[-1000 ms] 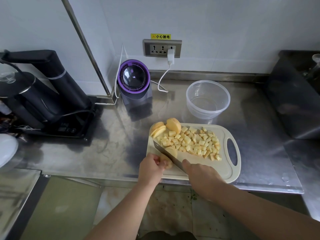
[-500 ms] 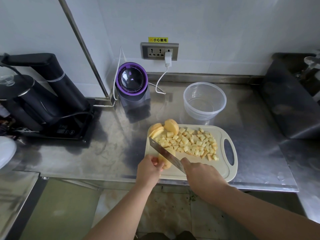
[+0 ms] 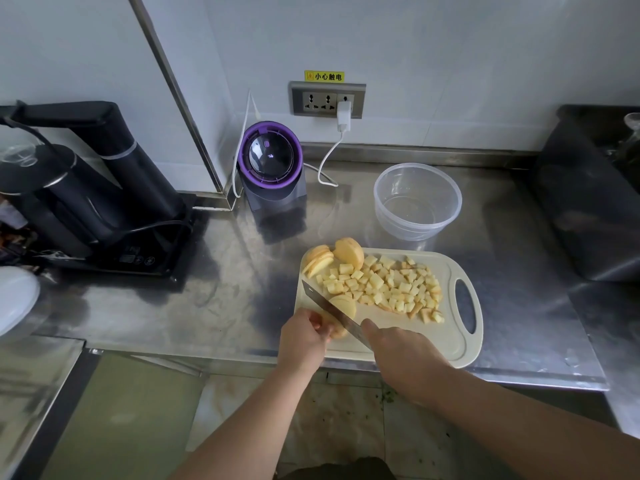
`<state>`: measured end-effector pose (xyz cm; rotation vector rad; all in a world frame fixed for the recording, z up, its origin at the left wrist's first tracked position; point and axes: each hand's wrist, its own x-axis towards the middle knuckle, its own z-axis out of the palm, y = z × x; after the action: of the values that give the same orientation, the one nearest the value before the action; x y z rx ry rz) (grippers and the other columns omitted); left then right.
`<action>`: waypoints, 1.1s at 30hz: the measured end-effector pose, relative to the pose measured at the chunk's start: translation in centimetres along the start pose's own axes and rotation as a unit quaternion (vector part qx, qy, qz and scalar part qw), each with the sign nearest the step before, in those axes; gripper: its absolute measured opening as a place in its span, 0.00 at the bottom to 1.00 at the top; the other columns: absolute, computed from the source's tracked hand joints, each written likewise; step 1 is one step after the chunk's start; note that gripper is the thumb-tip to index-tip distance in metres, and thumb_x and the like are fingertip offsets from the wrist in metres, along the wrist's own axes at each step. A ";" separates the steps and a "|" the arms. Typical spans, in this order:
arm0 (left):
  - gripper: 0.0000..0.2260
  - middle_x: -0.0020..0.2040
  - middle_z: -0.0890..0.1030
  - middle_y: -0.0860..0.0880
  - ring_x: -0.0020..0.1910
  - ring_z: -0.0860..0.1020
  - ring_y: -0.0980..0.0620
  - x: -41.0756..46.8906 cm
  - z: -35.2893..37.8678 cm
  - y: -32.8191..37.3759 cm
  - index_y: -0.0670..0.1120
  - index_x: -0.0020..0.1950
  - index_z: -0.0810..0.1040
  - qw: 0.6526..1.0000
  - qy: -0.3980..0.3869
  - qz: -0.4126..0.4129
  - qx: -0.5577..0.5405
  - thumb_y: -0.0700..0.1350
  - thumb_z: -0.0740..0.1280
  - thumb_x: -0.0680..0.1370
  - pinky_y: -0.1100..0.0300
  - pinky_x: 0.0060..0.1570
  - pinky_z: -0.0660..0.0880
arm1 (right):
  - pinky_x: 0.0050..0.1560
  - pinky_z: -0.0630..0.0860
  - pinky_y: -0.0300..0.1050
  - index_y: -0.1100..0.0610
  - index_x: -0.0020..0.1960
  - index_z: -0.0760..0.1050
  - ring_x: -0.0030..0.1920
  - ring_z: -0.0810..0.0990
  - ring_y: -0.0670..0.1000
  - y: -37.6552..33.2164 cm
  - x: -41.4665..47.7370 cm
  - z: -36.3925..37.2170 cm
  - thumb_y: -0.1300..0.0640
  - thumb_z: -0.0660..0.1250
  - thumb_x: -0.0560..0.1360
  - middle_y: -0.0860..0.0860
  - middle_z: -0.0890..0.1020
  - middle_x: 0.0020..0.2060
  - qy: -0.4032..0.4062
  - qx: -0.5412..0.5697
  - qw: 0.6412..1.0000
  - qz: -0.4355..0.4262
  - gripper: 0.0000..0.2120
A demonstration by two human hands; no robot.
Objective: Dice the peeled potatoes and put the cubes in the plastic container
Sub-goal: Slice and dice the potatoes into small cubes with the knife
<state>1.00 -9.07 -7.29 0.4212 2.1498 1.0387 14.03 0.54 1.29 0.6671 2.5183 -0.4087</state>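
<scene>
A cream cutting board [image 3: 450, 337] lies at the counter's front edge. Several potato cubes [image 3: 391, 289] are heaped across its middle. Potato slices [image 3: 317, 259] and a potato chunk [image 3: 349, 252] sit at its far left corner. My left hand [image 3: 303, 337] holds a potato piece [image 3: 343, 306] at the board's near left. My right hand [image 3: 403, 351] grips a knife [image 3: 329, 308] whose blade lies across that piece, tip pointing far left. The clear plastic container [image 3: 417, 200] stands behind the board with nothing in it.
A purple-rimmed appliance [image 3: 272, 164] stands behind the board on the left, its white cable [image 3: 329, 161] plugged into the wall socket [image 3: 327, 100]. A black kettle and base [image 3: 86, 202] fill the left counter. A dark bin [image 3: 588, 199] stands at the right.
The knife blade has shifted slightly along the potato piece held by my left hand. Both hands stay at the board's near left, and the view has drifted a little.
</scene>
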 end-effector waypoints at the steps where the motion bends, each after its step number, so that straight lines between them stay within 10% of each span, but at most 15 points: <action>1: 0.05 0.48 0.81 0.48 0.49 0.81 0.46 -0.1 0.0 0.0 0.48 0.50 0.74 1.000 0.001 0.004 0.004 0.45 0.69 0.77 0.45 0.48 0.80 | 0.45 0.80 0.46 0.52 0.70 0.58 0.43 0.80 0.51 -0.1 0.2 0.2 0.63 0.60 0.80 0.51 0.79 0.45 -0.004 0.002 1.000 -0.001 0.22; 33: 0.06 0.48 0.80 0.50 0.49 0.82 0.49 -0.5 0.2 0.0 0.48 0.49 0.74 0.999 0.021 0.039 0.023 0.45 0.70 0.76 0.45 0.47 0.81 | 0.34 0.72 0.38 0.51 0.70 0.56 0.36 0.74 0.46 -0.8 -1.4 -0.1 0.63 0.60 0.80 0.49 0.75 0.43 0.024 0.007 1.000 0.013 0.22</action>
<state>1.50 -9.22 -7.21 0.5124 2.2141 1.0512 14.65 -0.60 2.20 0.7219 2.5520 -0.4072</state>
